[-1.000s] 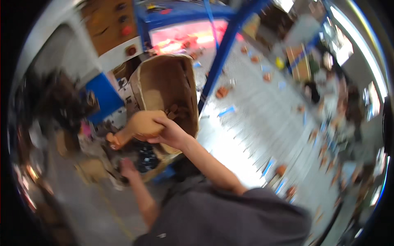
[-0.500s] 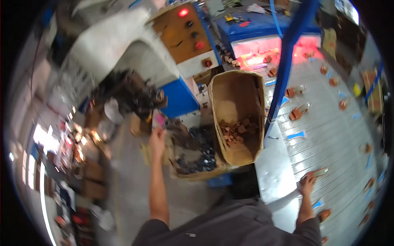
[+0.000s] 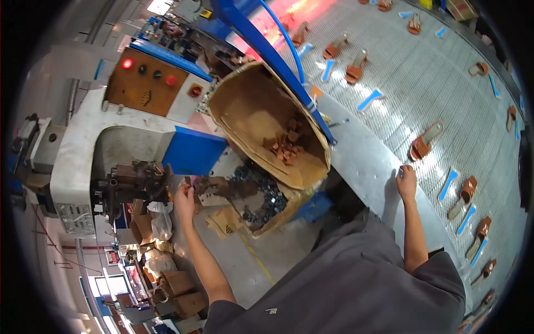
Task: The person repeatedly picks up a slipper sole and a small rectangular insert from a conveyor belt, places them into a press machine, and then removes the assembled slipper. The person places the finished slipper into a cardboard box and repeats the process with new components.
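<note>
The fingers (image 3: 188,192) of the left hand (image 3: 184,200) are curled together at a small dark piece (image 3: 189,181), which sits just in front of the dark metal head of the press machine (image 3: 133,181); whether they pinch the piece or only touch it I cannot tell. The left forearm runs down from there to the grey shirt at the lower edge.

The right hand (image 3: 406,181) lies on the metal edge of the conveyor (image 3: 367,161), fingers bent over the rim and holding nothing that shows.

Between the two hands a large cardboard box (image 3: 261,122) leans tilted against a blue post (image 3: 267,53), with a few brown leather scraps (image 3: 283,147) lying in its lower corner. Just below it, touching its lower rim, a shallower tray (image 3: 267,206) holds a heap of small dark parts.

The machine has a grey body with a blue panel, and above it a brown control panel (image 3: 147,83) with one lit red lamp and several buttons.

On the conveyor's mesh belt, well apart from the right hand, brown sandals (image 3: 425,140) lie spaced out, with blue insole shapes (image 3: 448,183) among them.
</note>
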The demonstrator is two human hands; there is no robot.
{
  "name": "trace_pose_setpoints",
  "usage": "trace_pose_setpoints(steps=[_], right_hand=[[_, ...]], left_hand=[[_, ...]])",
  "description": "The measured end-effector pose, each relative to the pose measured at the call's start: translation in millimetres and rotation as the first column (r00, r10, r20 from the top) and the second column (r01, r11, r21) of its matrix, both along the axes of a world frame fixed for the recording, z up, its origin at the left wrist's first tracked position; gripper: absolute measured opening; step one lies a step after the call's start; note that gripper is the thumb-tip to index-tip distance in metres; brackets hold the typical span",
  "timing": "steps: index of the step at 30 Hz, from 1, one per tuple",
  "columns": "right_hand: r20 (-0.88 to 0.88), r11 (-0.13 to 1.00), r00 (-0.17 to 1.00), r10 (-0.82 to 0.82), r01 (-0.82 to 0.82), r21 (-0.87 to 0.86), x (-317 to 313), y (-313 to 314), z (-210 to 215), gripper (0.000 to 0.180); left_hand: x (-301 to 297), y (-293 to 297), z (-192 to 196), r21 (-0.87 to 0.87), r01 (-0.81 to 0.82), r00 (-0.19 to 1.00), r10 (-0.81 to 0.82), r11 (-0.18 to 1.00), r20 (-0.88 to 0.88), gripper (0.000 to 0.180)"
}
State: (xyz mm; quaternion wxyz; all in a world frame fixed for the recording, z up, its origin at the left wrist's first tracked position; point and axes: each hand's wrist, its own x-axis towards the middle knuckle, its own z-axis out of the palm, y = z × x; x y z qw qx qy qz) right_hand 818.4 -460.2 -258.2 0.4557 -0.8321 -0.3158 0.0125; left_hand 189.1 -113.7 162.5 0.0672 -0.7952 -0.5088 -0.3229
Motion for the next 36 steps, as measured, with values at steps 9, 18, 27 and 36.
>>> trace_pose_setpoints(steps=[9,18,27,36], right_hand=[[-0.514,0.985,0.857,-0.034,0.115,0.126,-85,-9,-65,0.024],[-0.677,0.988,0.726,-0.119,0.155,-0.008,-71,-28,-127,0.022],[-0.554,0.977,0.807,-0.205,0.206,-0.061,-1,-62,-67,0.033],[-0.569,0.438,0.352,-0.743,0.899,-0.016,238,-169,-133,0.058]], left_hand=[[21,7,-15,-0.042,0.077,0.979,-0.067,0.996,0.195,0.029],[148,-22,-45,0.522,0.067,0.986,0.025,0.850,-0.167,0.036],[396,140,-346,-0.337,0.202,0.936,-0.282,0.920,-0.210,0.046],[586,71,-403,-0.450,0.031,0.806,-0.288,0.893,-0.517,0.030]])
